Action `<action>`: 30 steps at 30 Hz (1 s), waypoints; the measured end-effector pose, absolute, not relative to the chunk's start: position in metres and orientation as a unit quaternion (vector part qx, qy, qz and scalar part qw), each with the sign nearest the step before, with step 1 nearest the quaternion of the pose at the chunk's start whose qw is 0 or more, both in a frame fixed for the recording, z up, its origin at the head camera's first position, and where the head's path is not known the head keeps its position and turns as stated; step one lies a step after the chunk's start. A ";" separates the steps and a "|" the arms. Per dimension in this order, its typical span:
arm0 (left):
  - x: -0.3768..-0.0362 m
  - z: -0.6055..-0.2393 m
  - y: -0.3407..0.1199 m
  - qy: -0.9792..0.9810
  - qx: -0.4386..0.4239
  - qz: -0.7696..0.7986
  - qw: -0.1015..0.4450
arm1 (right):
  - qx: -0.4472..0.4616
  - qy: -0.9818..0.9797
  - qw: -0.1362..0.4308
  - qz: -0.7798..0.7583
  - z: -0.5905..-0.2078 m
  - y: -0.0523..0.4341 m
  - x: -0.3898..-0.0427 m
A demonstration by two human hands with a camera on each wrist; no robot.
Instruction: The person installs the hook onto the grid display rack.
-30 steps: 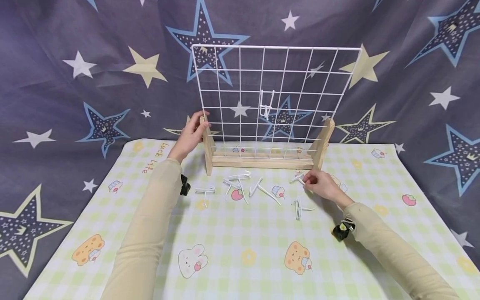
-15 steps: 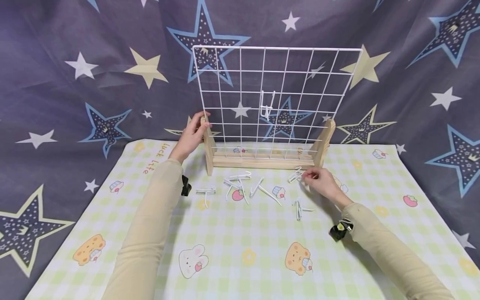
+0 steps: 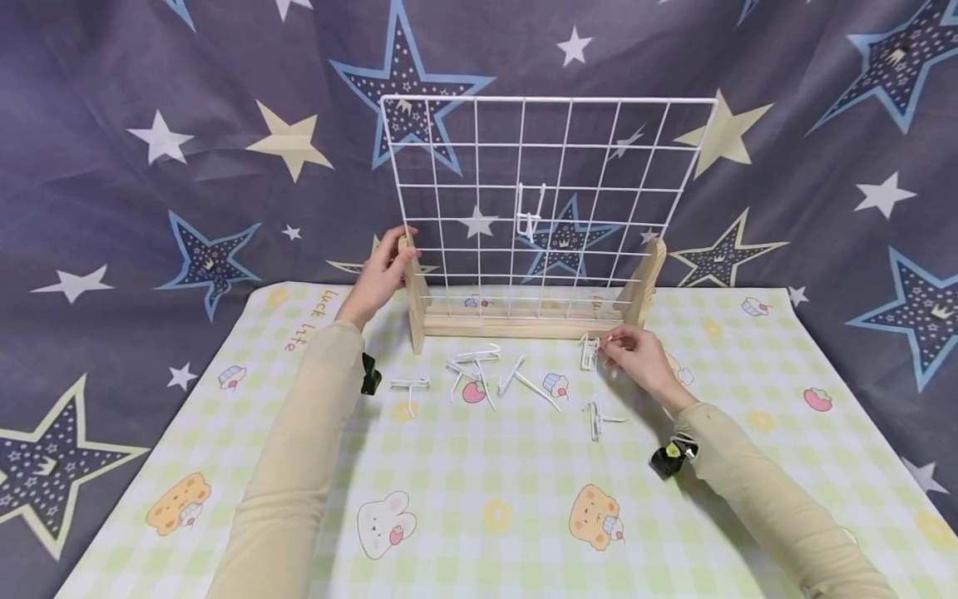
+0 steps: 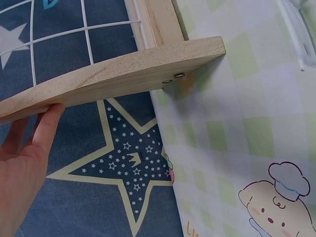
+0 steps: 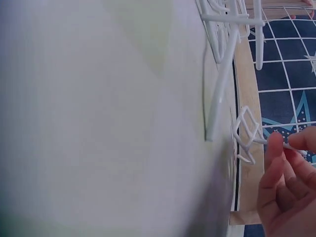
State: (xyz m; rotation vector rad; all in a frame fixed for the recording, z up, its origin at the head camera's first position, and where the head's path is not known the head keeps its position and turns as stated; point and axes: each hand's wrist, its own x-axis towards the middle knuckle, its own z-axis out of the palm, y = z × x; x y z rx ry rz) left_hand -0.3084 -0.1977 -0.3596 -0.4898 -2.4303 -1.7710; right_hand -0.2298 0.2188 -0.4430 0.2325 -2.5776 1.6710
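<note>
Hook (image 3: 589,353) pinched at right hand (image 3: 634,359) fingertips, left hand (image 3: 380,270) gripping rack's wooden post (image 3: 412,287).

1. The right hand (image 3: 636,359) has lifted a small white wire hook (image 3: 589,353) off the desk, pinching it upright.
2. Hand and hook have shifted toward 11 o'clock, nearer the wooden stand base (image 3: 524,321).

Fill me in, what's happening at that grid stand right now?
A person's left hand grips the left wooden upright of the white wire grid panel. The right hand pinches a small white wire hook just off the checked mat, in front of the stand. One hook already hangs on the grid; several loose hooks lie on the mat.
</note>
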 end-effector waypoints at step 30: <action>-0.285 -0.335 -0.190 -0.795 -0.155 -0.586 0.036 | 0.102 -0.798 0.127 0.581 -0.382 0.193 -0.213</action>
